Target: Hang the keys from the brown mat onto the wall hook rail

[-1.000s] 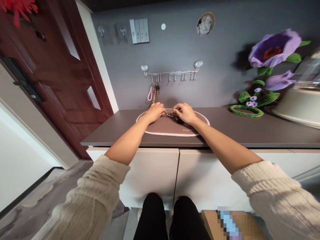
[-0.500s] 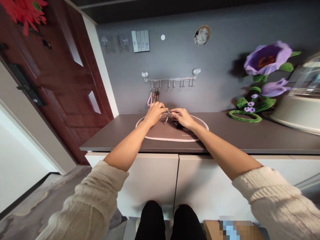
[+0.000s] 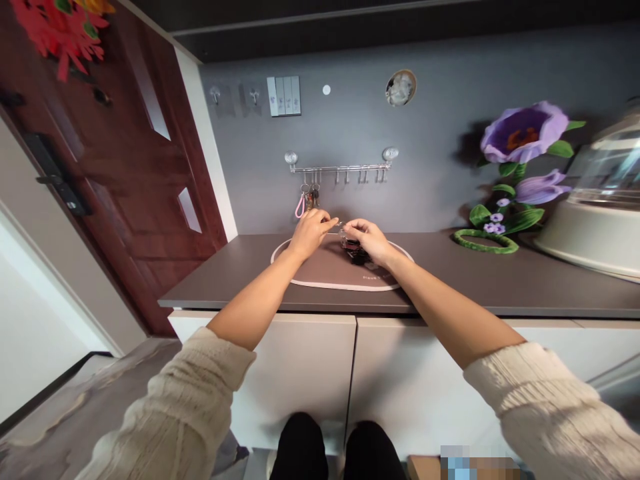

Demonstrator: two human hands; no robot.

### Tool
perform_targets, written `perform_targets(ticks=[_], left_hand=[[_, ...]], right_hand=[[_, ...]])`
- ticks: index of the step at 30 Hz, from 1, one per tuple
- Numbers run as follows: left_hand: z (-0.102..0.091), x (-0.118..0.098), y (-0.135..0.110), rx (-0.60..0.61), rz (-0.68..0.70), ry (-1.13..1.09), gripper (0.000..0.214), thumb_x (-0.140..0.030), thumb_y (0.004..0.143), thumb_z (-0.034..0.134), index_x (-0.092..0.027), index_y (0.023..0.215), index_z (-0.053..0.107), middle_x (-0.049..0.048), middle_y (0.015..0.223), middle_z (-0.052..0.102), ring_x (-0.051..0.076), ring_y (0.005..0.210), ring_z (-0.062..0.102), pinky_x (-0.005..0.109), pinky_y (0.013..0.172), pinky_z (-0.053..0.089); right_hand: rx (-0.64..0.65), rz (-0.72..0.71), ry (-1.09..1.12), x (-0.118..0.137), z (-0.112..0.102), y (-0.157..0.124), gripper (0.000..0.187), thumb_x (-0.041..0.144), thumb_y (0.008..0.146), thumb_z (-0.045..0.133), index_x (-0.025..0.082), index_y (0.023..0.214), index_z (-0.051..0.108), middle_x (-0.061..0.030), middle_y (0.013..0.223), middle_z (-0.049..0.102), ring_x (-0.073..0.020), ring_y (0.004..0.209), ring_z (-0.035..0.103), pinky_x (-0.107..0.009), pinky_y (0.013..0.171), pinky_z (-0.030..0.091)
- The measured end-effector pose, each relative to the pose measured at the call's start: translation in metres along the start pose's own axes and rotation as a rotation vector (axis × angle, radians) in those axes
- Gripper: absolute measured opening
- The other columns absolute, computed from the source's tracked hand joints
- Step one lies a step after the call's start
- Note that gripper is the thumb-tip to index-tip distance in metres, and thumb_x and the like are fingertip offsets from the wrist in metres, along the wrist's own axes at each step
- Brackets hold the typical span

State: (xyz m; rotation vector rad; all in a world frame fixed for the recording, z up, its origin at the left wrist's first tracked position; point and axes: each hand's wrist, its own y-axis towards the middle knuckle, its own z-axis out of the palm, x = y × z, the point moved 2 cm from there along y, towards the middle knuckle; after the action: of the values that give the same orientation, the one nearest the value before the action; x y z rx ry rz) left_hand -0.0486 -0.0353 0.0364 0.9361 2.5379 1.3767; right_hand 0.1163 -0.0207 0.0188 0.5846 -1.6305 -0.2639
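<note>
Over the brown oval mat (image 3: 320, 273), my left hand (image 3: 311, 233) and my right hand (image 3: 367, 239) work close together on a small metal key ring (image 3: 341, 225). The thumb and index finger of my left hand pinch at the ring's left side. My right fingers are closed on its right side. Below my right hand hangs or lies a dark bunch (image 3: 355, 251) with a reddish part, partly covered by the fingers; whether it touches the mat I cannot tell. Behind my left hand, keys (image 3: 313, 195) and a pink loop strap (image 3: 301, 205) hang from a hook rail (image 3: 343, 168).
The mat lies on a dark countertop (image 3: 450, 287) above white cabinet doors (image 3: 300, 373). To the right stand a purple fabric flower (image 3: 525, 133) with a green ring base (image 3: 485, 241) and a cream appliance (image 3: 595, 227). A dark red door (image 3: 135, 200) is at left.
The view has tilted slightly upward. A silver key that hung between my hands no longer shows there. The dark bunch under my right hand is more exposed.
</note>
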Motion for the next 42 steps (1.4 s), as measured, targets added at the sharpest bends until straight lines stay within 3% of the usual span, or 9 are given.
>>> perform_targets(ticks=[11, 19, 26, 35, 42], left_hand=[[0.001, -0.003, 0.000, 0.038, 0.006, 0.015, 0.029, -0.027, 0.087, 0.035, -0.027, 0.102, 0.060, 0.0053, 0.090, 0.057, 0.016, 0.084, 0.046, 0.031, 0.076, 0.033], [0.002, -0.011, 0.001, 0.140, 0.020, -0.082, 0.027, -0.033, 0.083, 0.044, -0.022, 0.098, 0.063, 0.0056, 0.086, 0.058, 0.017, 0.082, 0.048, 0.029, 0.074, 0.036], [0.002, -0.012, 0.003, 0.084, -0.213, -0.330, 0.029, -0.030, 0.084, 0.040, -0.017, 0.101, 0.060, 0.0063, 0.092, 0.061, 0.016, 0.087, 0.052, 0.028, 0.079, 0.038], [0.012, -0.012, 0.003, 0.079, -0.346, -0.701, 0.017, -0.026, 0.080, 0.044, -0.015, 0.082, 0.056, 0.0020, 0.078, 0.061, 0.012, 0.073, 0.054, 0.024, 0.071, 0.042], [0.022, -0.007, 0.004, 0.038, -0.514, -0.922, 0.014, -0.027, 0.078, 0.046, -0.015, 0.080, 0.053, 0.0033, 0.079, 0.061, 0.012, 0.075, 0.056, 0.028, 0.076, 0.043]], right_hand=[[-0.073, -0.045, 0.012, 0.003, -0.004, 0.001, 0.024, 0.041, 0.066, 0.061, 0.019, 0.075, 0.057, 0.0008, 0.076, 0.059, -0.0109, 0.069, 0.052, -0.025, 0.067, 0.042], [-0.010, 0.001, 0.173, 0.003, -0.003, 0.000, 0.022, 0.039, 0.065, 0.063, 0.020, 0.072, 0.055, 0.0024, 0.063, 0.052, -0.0080, 0.055, 0.046, -0.024, 0.055, 0.040], [0.000, 0.044, 0.207, 0.004, -0.002, 0.000, 0.023, 0.037, 0.061, 0.066, 0.020, 0.071, 0.055, 0.0047, 0.060, 0.051, -0.0067, 0.050, 0.044, -0.023, 0.053, 0.039], [0.077, 0.072, 0.233, -0.001, 0.000, -0.001, 0.026, 0.039, 0.061, 0.068, 0.018, 0.073, 0.057, 0.0035, 0.062, 0.054, -0.0060, 0.050, 0.046, -0.021, 0.050, 0.037], [0.111, 0.066, 0.221, -0.001, 0.001, -0.002, 0.027, 0.039, 0.064, 0.067, 0.018, 0.079, 0.057, 0.0007, 0.065, 0.057, -0.0084, 0.056, 0.051, -0.022, 0.053, 0.039]])
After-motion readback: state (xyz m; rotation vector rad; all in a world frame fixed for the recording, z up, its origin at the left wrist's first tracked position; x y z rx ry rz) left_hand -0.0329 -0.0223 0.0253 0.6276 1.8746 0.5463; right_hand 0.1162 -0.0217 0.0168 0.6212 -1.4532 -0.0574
